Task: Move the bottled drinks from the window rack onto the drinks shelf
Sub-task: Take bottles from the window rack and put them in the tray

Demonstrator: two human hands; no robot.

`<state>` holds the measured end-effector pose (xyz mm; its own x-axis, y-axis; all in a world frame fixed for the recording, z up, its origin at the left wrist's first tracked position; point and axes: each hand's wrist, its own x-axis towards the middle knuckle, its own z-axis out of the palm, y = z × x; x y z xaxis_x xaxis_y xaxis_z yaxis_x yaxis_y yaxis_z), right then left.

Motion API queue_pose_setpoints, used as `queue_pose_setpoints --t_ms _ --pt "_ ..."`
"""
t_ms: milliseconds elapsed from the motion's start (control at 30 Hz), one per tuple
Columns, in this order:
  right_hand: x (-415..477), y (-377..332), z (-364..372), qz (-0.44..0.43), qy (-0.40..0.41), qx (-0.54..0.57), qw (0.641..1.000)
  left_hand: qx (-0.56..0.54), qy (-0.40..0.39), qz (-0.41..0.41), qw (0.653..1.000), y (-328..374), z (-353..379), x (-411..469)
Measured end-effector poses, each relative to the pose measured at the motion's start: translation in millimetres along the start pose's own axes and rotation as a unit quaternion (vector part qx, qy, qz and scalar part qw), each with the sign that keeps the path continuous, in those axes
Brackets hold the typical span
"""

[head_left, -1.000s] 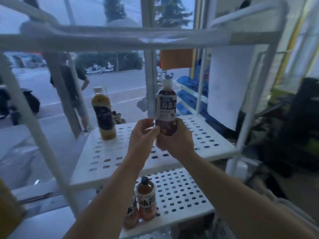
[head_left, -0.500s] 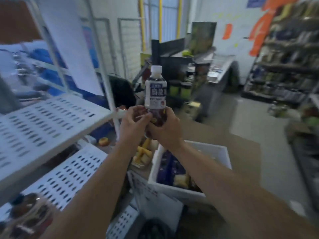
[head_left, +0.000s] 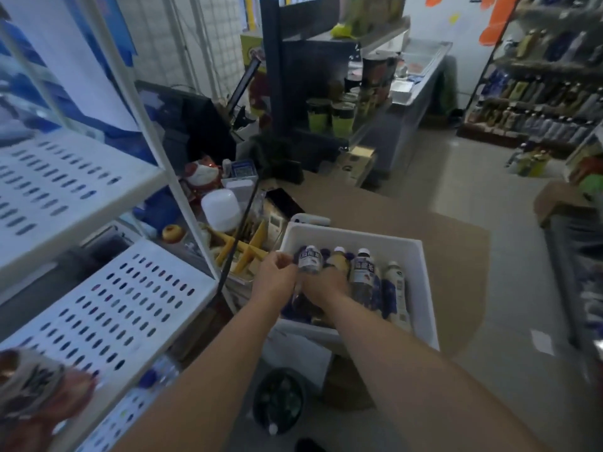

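Note:
A dark drink bottle [head_left: 310,263] with a white cap and white label stands low inside a white bin [head_left: 421,269]. My left hand [head_left: 273,279] and my right hand [head_left: 323,287] both wrap around its lower half. Several other bottles [head_left: 363,272] lie or lean in the bin to its right. The white perforated window rack [head_left: 107,308] fills the left side. A blurred dark bottle [head_left: 29,386] sits at the rack's lower left corner.
The bin rests on a brown counter [head_left: 391,216] cluttered with a white lamp [head_left: 221,208] and small items. A black bucket [head_left: 279,401] sits below. Stocked store shelves [head_left: 538,102] line the far right, beyond an open floor aisle [head_left: 489,177].
I turned from the window rack to the right, carrying the bottle in both hands. The bottle went from chest height down into the white bin.

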<state>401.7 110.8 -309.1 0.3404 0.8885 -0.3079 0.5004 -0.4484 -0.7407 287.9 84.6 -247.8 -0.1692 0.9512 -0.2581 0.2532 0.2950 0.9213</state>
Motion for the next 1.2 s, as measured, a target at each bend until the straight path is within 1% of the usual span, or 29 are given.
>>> queue_pose_setpoints --t_ms 33,67,100,133,167,200,233,300,367,433,533,600,633,700,800,900,1000,1067,1133,1200 --pt "5 -1 2 -0.023 0.019 -0.067 0.997 0.008 0.007 -0.002 1.000 -4 -3 2" --pt "9 -6 6 -0.057 0.018 -0.122 0.991 0.011 0.012 -0.002 1.000 -10 -7 3" --pt "12 -15 6 -0.082 -0.003 -0.163 0.983 0.008 0.013 -0.002 1.000 -14 -11 4" --pt "11 -29 6 -0.091 -0.026 -0.160 0.983 0.006 0.016 -0.004 1.000 -16 -17 3" --pt "6 -46 8 -0.117 -0.041 -0.145 0.982 0.003 0.029 -0.005 1.000 -15 -28 2" --pt "0 -64 12 -0.162 -0.037 -0.114 0.980 -0.001 0.050 -0.001 0.999 -10 -40 2" --pt "-13 -84 16 -0.227 -0.031 -0.076 0.971 -0.002 0.075 0.012 0.997 -3 -53 2" --pt "-48 -126 21 -0.355 -0.034 0.000 0.934 -0.006 0.132 0.059 0.989 18 -85 -2" --pt "-82 -163 26 -0.428 -0.050 0.062 0.900 -0.023 0.188 0.116 0.975 42 -121 -15" --pt "-109 -196 33 -0.455 -0.084 0.105 0.880 -0.019 0.240 0.163 0.957 61 -159 -35" --pt "-146 -237 50 -0.478 -0.152 0.148 0.852 -0.047 0.318 0.196 0.926 73 -214 -70" --pt "-177 -258 67 -0.499 -0.210 0.167 0.824 -0.084 0.391 0.210 0.892 71 -251 -95" --pt "-194 -267 76 -0.519 -0.226 0.171 0.806 -0.089 0.427 0.218 0.873 69 -269 -107" --pt "-227 -283 93 -0.557 -0.262 0.177 0.768 -0.065 0.485 0.223 0.843 65 -302 -129" --pt "-277 -307 123 -0.574 -0.310 0.165 0.740 -0.061 0.544 0.197 0.813 52 -345 -160" --pt "-319 -325 155 -0.579 -0.337 0.151 0.727 -0.033 0.595 0.177 0.783 39 -383 -184" --pt "-356 -340 188 -0.575 -0.364 0.130 0.721 -0.030 0.616 0.149 0.773 29 -417 -205" --pt "-374 -355 211 -0.587 -0.348 0.126 0.720 -0.012 0.628 0.126 0.768 22 -433 -218" --pt "-387 -377 236 -0.575 -0.319 0.116 0.744 0.000 0.638 0.106 0.763 14 -443 -227" --pt "-395 -400 262 -0.541 -0.292 0.071 0.785 -0.015 0.647 0.091 0.757 1 -450 -232"
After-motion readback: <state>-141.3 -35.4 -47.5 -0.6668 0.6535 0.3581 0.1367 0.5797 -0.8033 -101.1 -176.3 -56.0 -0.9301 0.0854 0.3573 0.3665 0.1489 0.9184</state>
